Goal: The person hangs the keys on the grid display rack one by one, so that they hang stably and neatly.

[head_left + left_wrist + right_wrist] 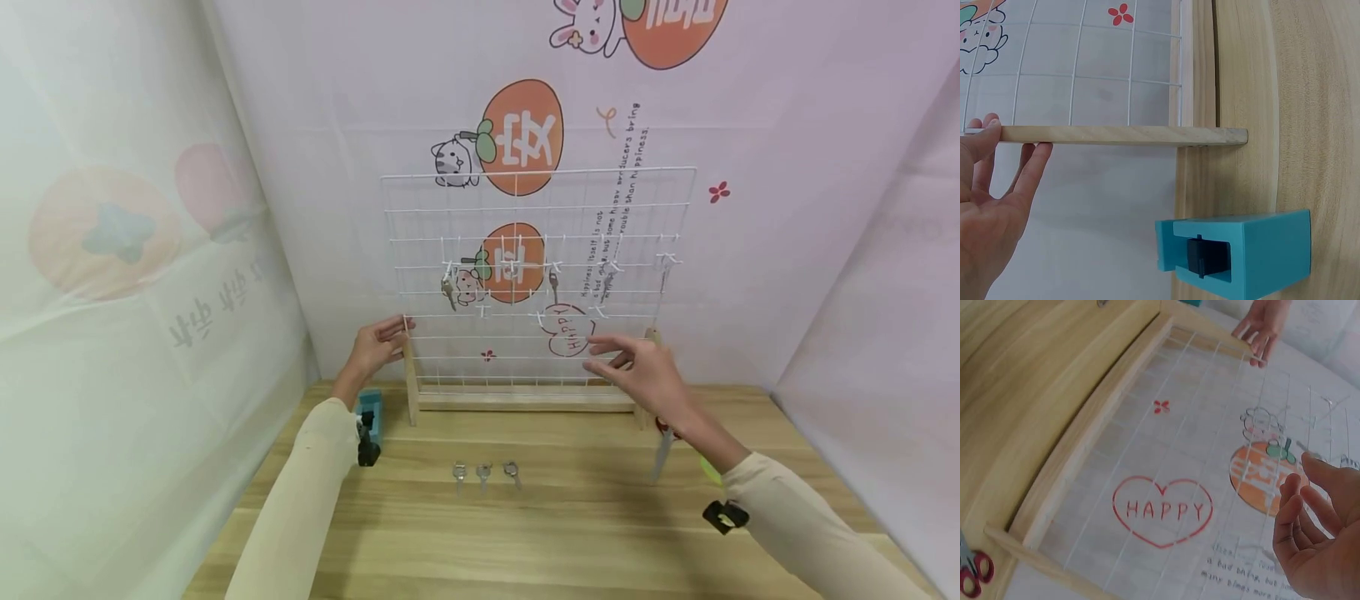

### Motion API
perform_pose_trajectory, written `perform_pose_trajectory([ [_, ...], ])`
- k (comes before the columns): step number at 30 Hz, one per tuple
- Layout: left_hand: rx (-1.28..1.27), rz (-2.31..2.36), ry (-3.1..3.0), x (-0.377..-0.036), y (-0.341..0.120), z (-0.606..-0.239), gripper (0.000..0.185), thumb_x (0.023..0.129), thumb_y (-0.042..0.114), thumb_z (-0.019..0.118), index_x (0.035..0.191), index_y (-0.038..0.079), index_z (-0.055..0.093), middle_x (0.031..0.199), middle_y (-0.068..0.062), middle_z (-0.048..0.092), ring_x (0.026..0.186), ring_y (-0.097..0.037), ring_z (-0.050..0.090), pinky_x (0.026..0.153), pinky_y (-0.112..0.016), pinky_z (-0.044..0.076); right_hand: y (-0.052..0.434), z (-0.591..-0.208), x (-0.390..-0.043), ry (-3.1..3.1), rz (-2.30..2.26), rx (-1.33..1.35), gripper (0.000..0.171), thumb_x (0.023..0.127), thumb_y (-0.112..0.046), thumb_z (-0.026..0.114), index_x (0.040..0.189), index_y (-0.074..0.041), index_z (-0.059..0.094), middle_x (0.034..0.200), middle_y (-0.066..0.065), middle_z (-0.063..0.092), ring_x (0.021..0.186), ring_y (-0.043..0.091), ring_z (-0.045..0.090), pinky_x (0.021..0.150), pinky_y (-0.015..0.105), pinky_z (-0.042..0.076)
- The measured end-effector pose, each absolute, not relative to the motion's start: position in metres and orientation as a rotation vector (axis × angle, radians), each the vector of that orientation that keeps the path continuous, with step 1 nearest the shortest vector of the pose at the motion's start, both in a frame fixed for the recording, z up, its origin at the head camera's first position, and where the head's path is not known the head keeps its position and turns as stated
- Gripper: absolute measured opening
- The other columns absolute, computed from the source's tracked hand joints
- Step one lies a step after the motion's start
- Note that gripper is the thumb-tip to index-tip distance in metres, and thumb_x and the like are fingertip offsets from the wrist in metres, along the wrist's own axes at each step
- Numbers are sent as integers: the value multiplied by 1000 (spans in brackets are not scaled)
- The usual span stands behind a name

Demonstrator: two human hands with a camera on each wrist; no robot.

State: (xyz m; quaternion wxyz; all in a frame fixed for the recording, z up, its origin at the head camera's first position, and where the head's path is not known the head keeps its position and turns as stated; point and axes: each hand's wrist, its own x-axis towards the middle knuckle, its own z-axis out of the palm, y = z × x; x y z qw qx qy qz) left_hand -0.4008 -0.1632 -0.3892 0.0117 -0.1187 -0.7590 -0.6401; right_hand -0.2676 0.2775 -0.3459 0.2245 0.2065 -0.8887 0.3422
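While the wire grid rack (536, 283) stood upright at the back of the wooden table (570, 533), its left post was steadied by the left hand (377, 346), fingers straight; three keys (483, 473) lay in front. Left wrist: fingertips (991, 122) rested on the post (1116, 135). Right wrist: right hand (1319, 540) was held off the grid, relaxed, nothing grasped; bracing should be kept firm.

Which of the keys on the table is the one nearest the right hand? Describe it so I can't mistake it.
Start at the white wire grid standing in its wooden base at the back of the table. In front of it three keys lie in a short row on the wood. The one you want is the rightmost key, set slightly apart from the other two and tilted.
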Motion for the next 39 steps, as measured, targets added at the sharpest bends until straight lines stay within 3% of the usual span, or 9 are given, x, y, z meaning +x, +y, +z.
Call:
perform_pose_trajectory([
  [10,-327,-2007,-2365,-406,-164,-392,47,106,3,58,152,6,53,149,-13,58,141,-30,52,107,-51,50,237,-380,-274,-2451,892,713,35,89,-20,85,121,-8,77,102,9,79,77,17,75,58,24,57],
  [21,-330,-2026,-2352,-407,-164,-392,47,106,2,57,153,5,51,149,-15,57,141,-33,50,107,-51,50,194,-421,-282,-2519,1034,819,32,89,-17,84,120,-9,77,105,9,79,83,17,74,68,25,60],
  [30,-343,-2016,-2352,-407,-164,-389,47,106,2,57,153,3,51,149,-16,57,141,-34,50,107,-51,50,160,-453,-287,-2570,1026,912,28,91,-19,83,116,-9,78,105,7,78,84,14,72,69,25,59],
  [39,-331,-2014,-2359,-409,-165,-391,46,106,2,58,152,5,53,148,-13,59,140,-33,52,106,-51,51,128,-485,-293,-2647,1029,966,24,92,-12,81,113,0,77,104,11,78,87,24,73,75,31,60],
])
